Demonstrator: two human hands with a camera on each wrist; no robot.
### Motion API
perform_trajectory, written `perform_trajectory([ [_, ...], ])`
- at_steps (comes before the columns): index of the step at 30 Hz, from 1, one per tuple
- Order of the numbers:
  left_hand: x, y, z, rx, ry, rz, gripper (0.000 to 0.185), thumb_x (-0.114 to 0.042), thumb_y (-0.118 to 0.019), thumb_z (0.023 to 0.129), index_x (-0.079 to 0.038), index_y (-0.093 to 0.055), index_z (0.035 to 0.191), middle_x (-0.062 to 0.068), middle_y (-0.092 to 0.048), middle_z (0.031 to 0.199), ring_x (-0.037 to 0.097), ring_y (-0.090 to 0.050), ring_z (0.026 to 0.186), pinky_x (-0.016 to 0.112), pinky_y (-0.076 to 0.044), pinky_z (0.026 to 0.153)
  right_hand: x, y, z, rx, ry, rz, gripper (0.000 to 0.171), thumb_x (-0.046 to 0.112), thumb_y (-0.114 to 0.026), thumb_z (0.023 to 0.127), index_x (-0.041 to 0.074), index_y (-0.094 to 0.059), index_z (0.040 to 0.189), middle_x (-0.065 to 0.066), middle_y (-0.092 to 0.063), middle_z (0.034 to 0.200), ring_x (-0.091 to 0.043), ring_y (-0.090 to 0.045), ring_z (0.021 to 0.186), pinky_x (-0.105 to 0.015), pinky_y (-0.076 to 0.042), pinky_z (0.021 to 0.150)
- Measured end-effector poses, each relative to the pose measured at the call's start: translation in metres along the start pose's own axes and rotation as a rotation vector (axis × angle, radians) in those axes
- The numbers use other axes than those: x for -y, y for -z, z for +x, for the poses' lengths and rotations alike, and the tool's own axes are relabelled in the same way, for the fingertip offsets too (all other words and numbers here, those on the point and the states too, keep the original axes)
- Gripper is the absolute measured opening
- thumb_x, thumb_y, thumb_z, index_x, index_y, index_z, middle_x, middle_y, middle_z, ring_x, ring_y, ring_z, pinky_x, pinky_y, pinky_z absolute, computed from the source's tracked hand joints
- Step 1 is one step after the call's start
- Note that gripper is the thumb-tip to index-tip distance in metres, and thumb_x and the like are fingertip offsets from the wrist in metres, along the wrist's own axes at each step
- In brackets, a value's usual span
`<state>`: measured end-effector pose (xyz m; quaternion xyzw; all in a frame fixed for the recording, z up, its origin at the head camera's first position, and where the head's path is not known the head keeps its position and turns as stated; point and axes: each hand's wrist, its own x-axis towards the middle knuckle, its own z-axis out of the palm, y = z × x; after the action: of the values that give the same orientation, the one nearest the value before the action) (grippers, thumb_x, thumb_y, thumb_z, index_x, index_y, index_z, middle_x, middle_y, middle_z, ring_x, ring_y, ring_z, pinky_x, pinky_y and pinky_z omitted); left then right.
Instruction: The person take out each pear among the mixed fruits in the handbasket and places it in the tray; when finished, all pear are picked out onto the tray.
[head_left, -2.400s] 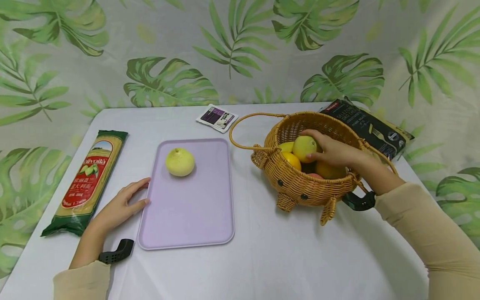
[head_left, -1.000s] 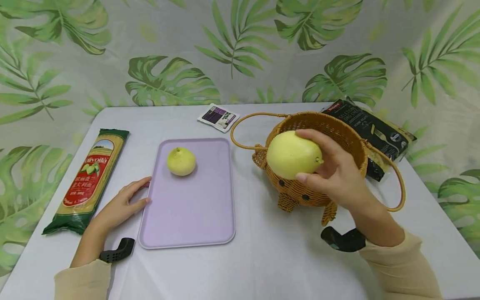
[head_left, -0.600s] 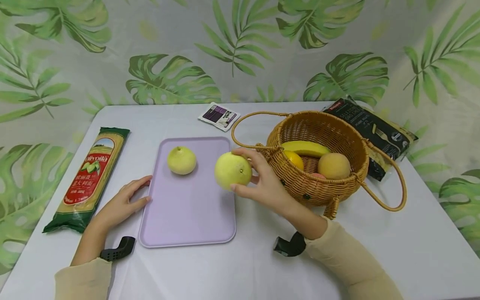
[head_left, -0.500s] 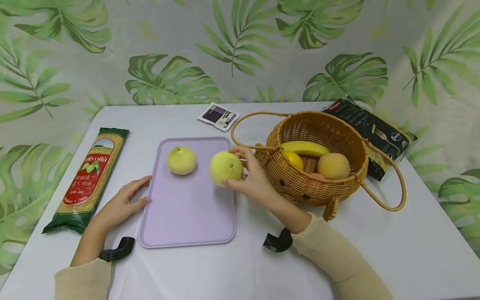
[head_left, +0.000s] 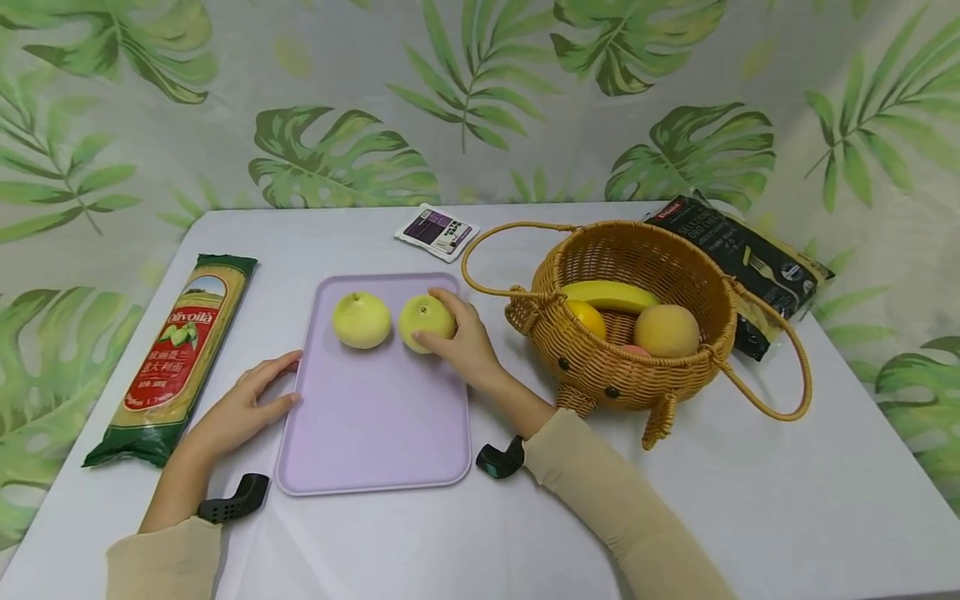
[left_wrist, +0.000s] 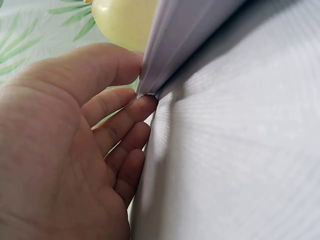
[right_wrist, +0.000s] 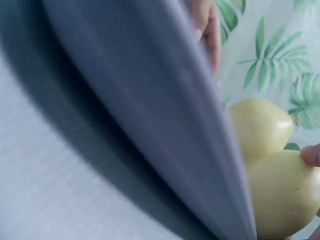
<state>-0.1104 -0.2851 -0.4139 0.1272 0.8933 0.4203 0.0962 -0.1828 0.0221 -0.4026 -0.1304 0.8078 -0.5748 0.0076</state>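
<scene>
On the lilac tray (head_left: 375, 425) sit two pale yellow-green, pear-like fruits side by side. The left fruit (head_left: 362, 320) stands by itself. My right hand (head_left: 467, 342) holds the right fruit (head_left: 420, 321) between thumb and fingers, low over or on the tray; contact beneath is hidden. The right wrist view shows the held fruit (right_wrist: 285, 195) against the other fruit (right_wrist: 260, 127), behind the tray rim (right_wrist: 200, 100). My left hand (head_left: 243, 408) lies at the tray's left edge. In the left wrist view its relaxed fingers (left_wrist: 120, 125) and thumb touch the tray rim (left_wrist: 155, 55).
Right of the tray stands a wicker pig basket (head_left: 600, 375) with a banana (head_left: 611, 297), an orange (head_left: 588, 318), a peach-like fruit (head_left: 667, 331) and something reddish. Pasta packs lie at left (head_left: 176, 358) and behind the basket (head_left: 742, 258). A small sachet (head_left: 437, 232) lies at the back.
My right hand took the second pear-like fruit out of the basket and carried it left and down to the tray, beside the first. My left hand stayed at the tray's edge.
</scene>
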Motion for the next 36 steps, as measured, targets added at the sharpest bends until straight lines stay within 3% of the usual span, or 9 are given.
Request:
perform_trajectory([
  [7, 0.001, 0.0, -0.002, -0.001, 0.012, 0.003, 0.062, -0.021, -0.058, 0.088, -0.009, -0.028, 0.141, 0.021, -0.034, 0.136, 0.044, -0.018, 0.126, 0.063, -0.015, 0.095, -0.004, -0.007, 0.006, 0.011, -0.036, -0.074, 0.064, 0.027, -0.066, 0.081, 0.016, -0.038, 0.137, -0.014, -0.044, 0.119, -0.022, -0.047, 0.101, -0.035, -0.044, 0.082],
  [12, 0.003, 0.0, -0.003, -0.005, 0.015, 0.008, 0.062, -0.02, -0.058, 0.088, -0.009, -0.028, 0.141, 0.021, -0.034, 0.136, 0.044, -0.018, 0.126, 0.064, -0.015, 0.095, -0.005, -0.009, 0.007, 0.06, -0.051, -0.072, 0.069, 0.031, -0.064, 0.083, 0.016, -0.031, 0.141, -0.015, -0.04, 0.128, -0.024, -0.046, 0.107, -0.035, -0.043, 0.085],
  [16, 0.004, 0.0, -0.002, -0.006, 0.001, 0.002, 0.062, -0.02, -0.058, 0.088, -0.009, -0.029, 0.141, 0.021, -0.035, 0.135, 0.044, -0.018, 0.126, 0.063, -0.015, 0.095, -0.001, -0.006, 0.0, 0.046, -0.022, -0.078, 0.071, 0.034, -0.062, 0.084, 0.013, -0.025, 0.142, -0.016, -0.033, 0.135, -0.026, -0.04, 0.117, -0.039, -0.037, 0.093],
  [19, 0.004, -0.001, -0.001, -0.005, -0.013, 0.008, 0.061, -0.02, -0.058, 0.089, -0.008, -0.029, 0.141, 0.021, -0.035, 0.135, 0.044, -0.019, 0.126, 0.063, -0.016, 0.095, 0.008, 0.001, -0.014, 0.04, 0.064, -0.106, 0.069, 0.033, -0.059, 0.087, 0.012, -0.023, 0.142, -0.013, -0.026, 0.141, -0.025, -0.028, 0.127, -0.045, -0.027, 0.1],
  [23, 0.002, -0.002, 0.001, 0.001, -0.015, 0.04, 0.063, -0.021, -0.057, 0.089, -0.004, -0.026, 0.141, 0.023, -0.035, 0.134, 0.044, -0.02, 0.126, 0.062, -0.017, 0.096, 0.023, 0.021, -0.045, 0.108, 0.203, -0.148, 0.066, 0.03, -0.055, 0.089, 0.014, -0.021, 0.143, -0.006, -0.016, 0.146, -0.02, -0.013, 0.133, -0.047, -0.018, 0.103],
  [26, -0.003, -0.001, 0.001, 0.007, 0.001, 0.084, 0.067, -0.025, -0.056, 0.089, -0.001, -0.021, 0.141, 0.025, -0.033, 0.134, 0.044, -0.023, 0.124, 0.06, -0.02, 0.096, 0.035, 0.043, -0.077, 0.193, 0.285, -0.19, 0.064, 0.034, -0.051, 0.091, 0.017, -0.019, 0.143, -0.001, -0.01, 0.148, -0.018, -0.007, 0.134, -0.049, -0.017, 0.103],
  [29, -0.014, -0.001, 0.0, -0.012, 0.008, 0.143, 0.07, -0.029, -0.054, 0.09, -0.001, -0.016, 0.142, 0.026, -0.03, 0.135, 0.045, -0.025, 0.123, 0.061, -0.022, 0.094, 0.044, 0.072, -0.107, 0.217, 0.403, -0.259, 0.062, 0.041, -0.045, 0.092, 0.015, -0.021, 0.143, -0.002, -0.01, 0.148, -0.024, -0.004, 0.134, -0.05, -0.014, 0.104],
  [32, -0.031, 0.002, -0.003, -0.07, -0.013, 0.204, 0.072, -0.032, -0.052, 0.091, -0.004, -0.011, 0.144, 0.027, -0.023, 0.139, 0.045, -0.02, 0.125, 0.064, -0.02, 0.094, 0.053, 0.101, -0.127, 0.143, 0.585, -0.331, 0.06, 0.044, -0.04, 0.093, 0.006, -0.029, 0.138, -0.012, -0.018, 0.146, -0.035, -0.008, 0.133, -0.05, -0.01, 0.105],
  [36, -0.06, 0.01, -0.008, -0.211, -0.151, 0.34, 0.075, -0.032, -0.055, 0.09, -0.006, -0.011, 0.144, 0.024, -0.018, 0.143, 0.042, -0.015, 0.129, 0.059, -0.014, 0.099, 0.069, 0.14, -0.136, -0.017, 0.789, -0.43, 0.057, 0.042, -0.041, 0.094, -0.001, -0.037, 0.132, -0.02, -0.025, 0.141, -0.04, -0.014, 0.129, -0.049, -0.009, 0.105],
])
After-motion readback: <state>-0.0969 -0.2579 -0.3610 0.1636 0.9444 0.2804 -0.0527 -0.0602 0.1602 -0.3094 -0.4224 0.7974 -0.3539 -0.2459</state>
